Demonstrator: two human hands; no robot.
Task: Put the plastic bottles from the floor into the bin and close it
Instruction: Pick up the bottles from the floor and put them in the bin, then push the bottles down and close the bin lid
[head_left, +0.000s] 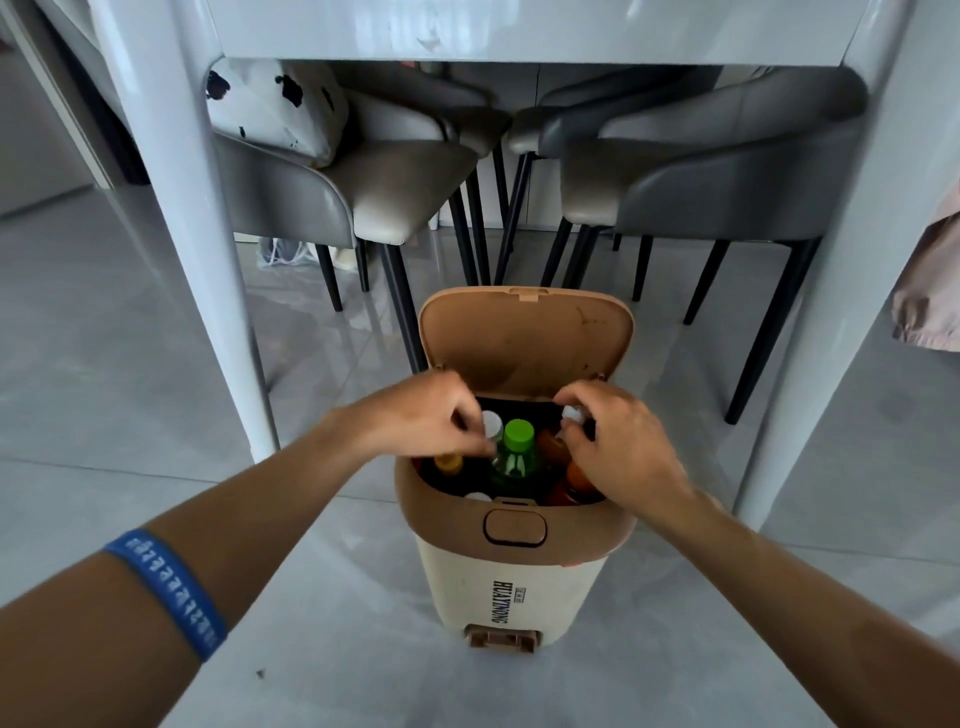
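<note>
A cream bin (511, 582) with a tan rim stands on the floor in front of me, its tan lid (524, 338) tipped up and back. Several plastic bottles stand upright inside. A green-capped bottle (517, 452) rises in the middle, with orange-capped ones to its left and right. My left hand (421, 415) reaches over the left side of the opening, its fingers pinched on a white-capped bottle (491, 423). My right hand (613, 447) is over the right side, its fingertips closed on another white bottle cap (573, 414).
A white table (519, 31) stands just behind the bin, its legs (208, 270) to the left and right. Grey chairs (701, 187) with black legs are tucked under it. A spotted cushion (275, 109) lies on the left chair. The floor is glossy grey tile.
</note>
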